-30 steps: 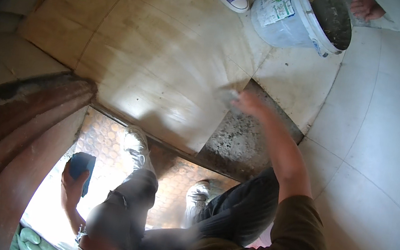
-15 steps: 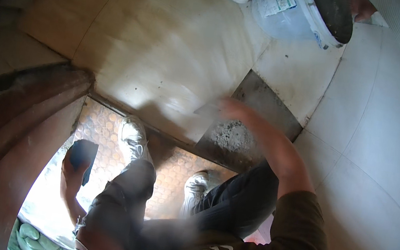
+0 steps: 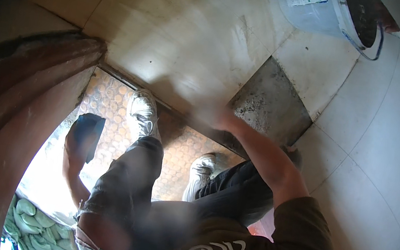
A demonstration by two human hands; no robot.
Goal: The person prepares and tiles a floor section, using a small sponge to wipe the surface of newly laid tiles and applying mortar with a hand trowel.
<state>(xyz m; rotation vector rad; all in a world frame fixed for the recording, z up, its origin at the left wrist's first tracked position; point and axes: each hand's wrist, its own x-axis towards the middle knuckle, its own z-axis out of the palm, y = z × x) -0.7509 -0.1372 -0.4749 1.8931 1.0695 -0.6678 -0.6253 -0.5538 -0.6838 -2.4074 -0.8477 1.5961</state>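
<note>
My left hand [image 3: 75, 138] is down at the left, beside my left shoe. Its fingers are wrapped round a flat, dark blue rectangular thing [image 3: 93, 132] whose kind I cannot make out. My right hand [image 3: 211, 115] reaches forward over the floor and is smeared by motion. Whether it holds anything does not show. It is at the lower left side of a dark square patch [image 3: 276, 97] between the pale floor tiles. Pale grains lie on that patch, and my right forearm covers part of its near end.
A whitish bucket [image 3: 307, 11] lies tilted at the top right, with a co-worker's hand [image 3: 388, 24] at its mouth. A reddish-brown moulded frame [image 3: 36, 80] stands at the left. My white shoes [image 3: 144, 114] rest on a patterned orange floor. Pale green bundles [image 3: 35, 224] lie at the lower left.
The view has shifted somewhat. My right hand has moved back toward me from the patch's left edge. The bucket sits farther right, and its handle now shows. My left hand keeps its hold.
</note>
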